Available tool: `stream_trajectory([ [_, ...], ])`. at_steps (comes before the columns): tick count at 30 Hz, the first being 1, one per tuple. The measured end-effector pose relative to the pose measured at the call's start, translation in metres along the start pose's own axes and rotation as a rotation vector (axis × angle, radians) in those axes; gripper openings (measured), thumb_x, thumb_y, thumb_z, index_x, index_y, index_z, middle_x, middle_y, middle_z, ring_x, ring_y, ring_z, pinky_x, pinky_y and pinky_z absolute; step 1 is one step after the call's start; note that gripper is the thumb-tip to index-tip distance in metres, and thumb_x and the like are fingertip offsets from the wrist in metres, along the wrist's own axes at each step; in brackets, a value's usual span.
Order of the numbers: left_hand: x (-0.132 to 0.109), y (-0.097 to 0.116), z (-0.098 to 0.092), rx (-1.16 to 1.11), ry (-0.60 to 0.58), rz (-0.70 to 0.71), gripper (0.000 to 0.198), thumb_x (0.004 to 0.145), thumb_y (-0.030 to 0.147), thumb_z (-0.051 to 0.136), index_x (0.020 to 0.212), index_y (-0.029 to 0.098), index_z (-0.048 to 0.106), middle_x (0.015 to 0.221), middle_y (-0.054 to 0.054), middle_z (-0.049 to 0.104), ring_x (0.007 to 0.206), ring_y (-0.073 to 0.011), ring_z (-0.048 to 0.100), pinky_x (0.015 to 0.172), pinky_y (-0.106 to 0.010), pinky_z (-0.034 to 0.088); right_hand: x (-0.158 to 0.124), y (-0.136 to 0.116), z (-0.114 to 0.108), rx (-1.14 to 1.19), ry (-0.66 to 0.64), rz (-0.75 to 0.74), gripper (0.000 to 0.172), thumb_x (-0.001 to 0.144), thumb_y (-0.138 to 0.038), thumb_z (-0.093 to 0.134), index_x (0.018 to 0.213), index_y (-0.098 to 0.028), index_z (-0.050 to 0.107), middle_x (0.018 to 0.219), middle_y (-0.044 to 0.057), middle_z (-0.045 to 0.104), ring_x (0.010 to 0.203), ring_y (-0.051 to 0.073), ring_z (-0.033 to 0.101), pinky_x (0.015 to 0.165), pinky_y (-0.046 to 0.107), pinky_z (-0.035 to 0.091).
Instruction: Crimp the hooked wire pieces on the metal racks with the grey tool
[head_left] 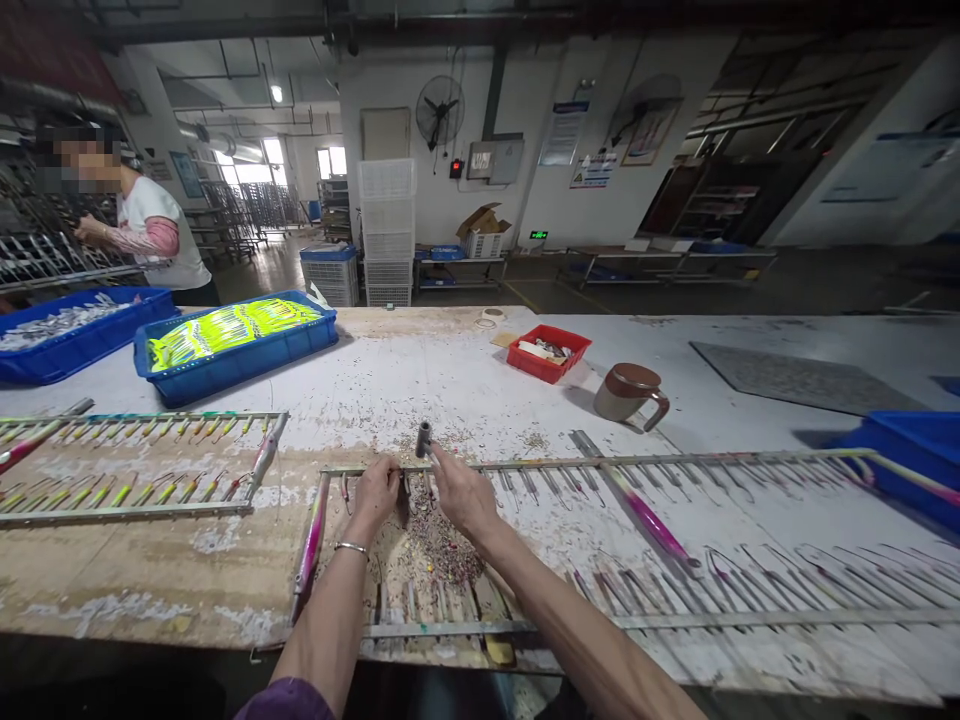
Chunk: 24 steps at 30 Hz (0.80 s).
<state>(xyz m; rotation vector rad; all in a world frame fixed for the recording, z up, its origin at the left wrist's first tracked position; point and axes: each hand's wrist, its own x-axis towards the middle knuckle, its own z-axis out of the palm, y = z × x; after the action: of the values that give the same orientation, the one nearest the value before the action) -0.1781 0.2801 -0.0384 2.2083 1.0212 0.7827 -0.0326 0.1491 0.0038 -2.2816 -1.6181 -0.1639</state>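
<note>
A long metal rack (675, 618) lies flat on the worktable, its rails lined with small hooked metal pieces. At its top rail, my left hand (379, 490) is closed in a pinch; whatever is between the fingertips is too small to make out. Just to the right, my right hand (463, 492) is closed around a tool with a short grey metal cylinder (424, 438) at its end, like a small hammer head. Its handle is hidden by the fingers. Coloured chips (446, 545) are heaped on the tabletop below both hands.
Another rack (150, 512), with yellow-tipped pieces, lies left. Behind it stand a blue tray (247, 368) of yellow packets and a blue tray (45, 368) of pale pieces. A red tray (551, 370), a brown mug (626, 395) and a grey board (787, 380) sit farther back. A person (157, 235) stands far left.
</note>
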Motion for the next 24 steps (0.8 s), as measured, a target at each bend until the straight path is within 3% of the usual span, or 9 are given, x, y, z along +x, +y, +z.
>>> stream_trajectory([
  [2,-0.0005,0.0004,0.0,-0.002,0.0,-0.004,0.016,0.096,0.01,0.053,0.09,0.019,0.064,0.09,-0.003,0.07,0.083,-0.0179,0.064,0.073,-0.028,0.043,-0.0001,0.0001,0.0018,-0.008,0.043,-0.017,0.051,0.114,-0.03,0.035,0.162,-0.022,0.052,0.104,0.012,0.079,0.076,0.019,0.072,0.063,0.025,0.047],
  [5,-0.0016,0.001,-0.0007,-0.001,-0.001,0.0,0.016,0.096,0.012,0.053,0.087,0.019,0.064,0.088,-0.003,0.069,0.082,-0.0178,0.063,0.073,-0.028,0.043,0.0008,0.0001,0.0038,-0.019,-0.041,-0.022,0.049,0.112,-0.027,0.042,0.158,-0.023,0.057,0.095,0.01,0.08,0.073,0.019,0.071,0.062,0.025,0.047],
  [7,-0.0021,0.0012,-0.0013,-0.001,-0.001,0.004,0.017,0.097,0.013,0.052,0.086,0.02,0.063,0.087,-0.003,0.069,0.081,-0.0176,0.062,0.072,-0.028,0.043,0.0023,0.0006,0.0022,0.003,-0.069,-0.022,0.048,0.111,-0.029,0.044,0.157,-0.026,0.058,0.102,0.01,0.081,0.075,0.019,0.073,0.064,0.026,0.05],
  [11,-0.0019,0.001,-0.0019,-0.002,0.0,0.013,0.017,0.096,0.012,0.051,0.089,0.02,0.065,0.087,-0.003,0.069,0.083,-0.0185,0.063,0.075,-0.03,0.044,0.0036,0.0003,-0.0032,0.055,0.018,-0.017,0.054,0.116,-0.032,0.028,0.165,-0.021,0.046,0.125,0.016,0.078,0.093,0.021,0.075,0.075,0.026,0.054],
  [16,-0.0012,0.0007,-0.0015,-0.008,0.001,0.019,0.017,0.097,0.014,0.052,0.085,0.02,0.063,0.087,-0.002,0.068,0.082,-0.0174,0.062,0.074,-0.029,0.042,0.0018,-0.003,-0.0016,0.007,-0.191,0.001,0.05,0.114,-0.032,0.039,0.162,-0.028,0.05,0.105,0.01,0.081,0.086,0.022,0.077,0.074,0.028,0.055],
  [21,-0.0001,0.0001,-0.0008,-0.013,0.005,0.001,0.017,0.094,0.012,0.053,0.084,0.02,0.063,0.083,-0.002,0.066,0.08,-0.0173,0.061,0.073,-0.028,0.041,0.0007,-0.003,0.003,0.061,-0.073,0.012,0.053,0.115,-0.031,0.029,0.165,-0.024,0.046,0.114,0.012,0.079,0.092,0.021,0.076,0.079,0.027,0.054],
  [24,-0.0002,0.0,-0.0009,-0.024,0.001,0.0,0.016,0.095,0.013,0.054,0.084,0.02,0.064,0.085,-0.002,0.067,0.081,-0.0171,0.061,0.074,-0.028,0.041,-0.0011,-0.0021,0.0057,0.07,-0.139,0.019,0.05,0.114,-0.032,0.037,0.162,-0.026,0.051,0.105,0.01,0.08,0.084,0.02,0.074,0.073,0.026,0.052],
])
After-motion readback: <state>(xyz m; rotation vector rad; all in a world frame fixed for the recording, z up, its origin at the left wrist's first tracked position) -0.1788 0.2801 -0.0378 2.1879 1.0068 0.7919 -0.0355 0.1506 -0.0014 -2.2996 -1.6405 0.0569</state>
